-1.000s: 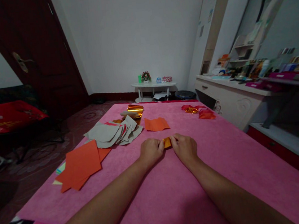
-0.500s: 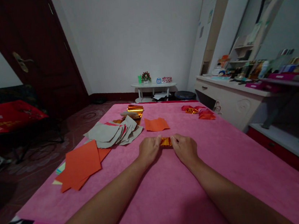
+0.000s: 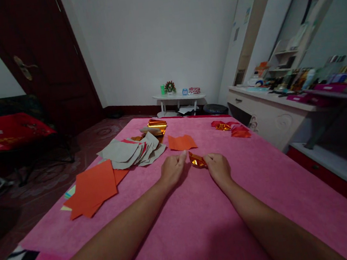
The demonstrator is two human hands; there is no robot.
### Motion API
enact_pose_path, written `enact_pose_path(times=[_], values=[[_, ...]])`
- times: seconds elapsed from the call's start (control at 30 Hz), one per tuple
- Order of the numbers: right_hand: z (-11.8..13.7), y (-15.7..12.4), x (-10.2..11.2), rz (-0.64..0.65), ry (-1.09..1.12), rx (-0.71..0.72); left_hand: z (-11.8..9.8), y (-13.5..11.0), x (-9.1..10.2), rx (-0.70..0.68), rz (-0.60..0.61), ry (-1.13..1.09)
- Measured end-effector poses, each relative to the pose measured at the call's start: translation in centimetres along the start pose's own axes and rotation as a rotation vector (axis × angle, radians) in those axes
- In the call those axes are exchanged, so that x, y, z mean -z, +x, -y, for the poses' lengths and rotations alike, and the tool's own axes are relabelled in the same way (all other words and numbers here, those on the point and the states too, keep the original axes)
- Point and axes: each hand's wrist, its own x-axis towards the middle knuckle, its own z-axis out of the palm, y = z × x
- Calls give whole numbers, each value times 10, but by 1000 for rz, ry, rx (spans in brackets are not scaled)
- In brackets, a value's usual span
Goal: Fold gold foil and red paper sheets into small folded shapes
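A small shiny gold-orange foil piece (image 3: pixel 198 160), creased and folded, is pinched at its right end by my right hand (image 3: pixel 217 167). Its left end is free and tilts upward. Just left of the foil, apart from it, is my left hand (image 3: pixel 172 170), with fingers curled in and the thumb pointing up; nothing shows in it. Beyond both hands an orange paper sheet (image 3: pixel 181 142) lies on the pink cloth (image 3: pixel 185 225).
Grey-backed paper sheets (image 3: pixel 120 150) and an orange paper stack (image 3: pixel 95 186) lie to the left. Behind them sits gold foil (image 3: pixel 158 126). Red and gold wrapped pieces (image 3: pixel 240 130) rest at the far right. A dresser (image 3: pixel 268 105) stands along the right side.
My left hand has let go of the foil's left end. The foil now tilts from my right hand, which has shifted slightly right.
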Motion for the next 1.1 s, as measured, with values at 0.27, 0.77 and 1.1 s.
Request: enact_pose_path(times=[0.27,0.77,1.1], values=[[0,1,-1,-42,135,-68,-3,-8,-15,54,49,-248],[4,-6,-7,-116,190,-3,-5,-4,-25,114,44,-521],[4,-8,3,-210,111,57,-5,-6,-12,67,34,-429]])
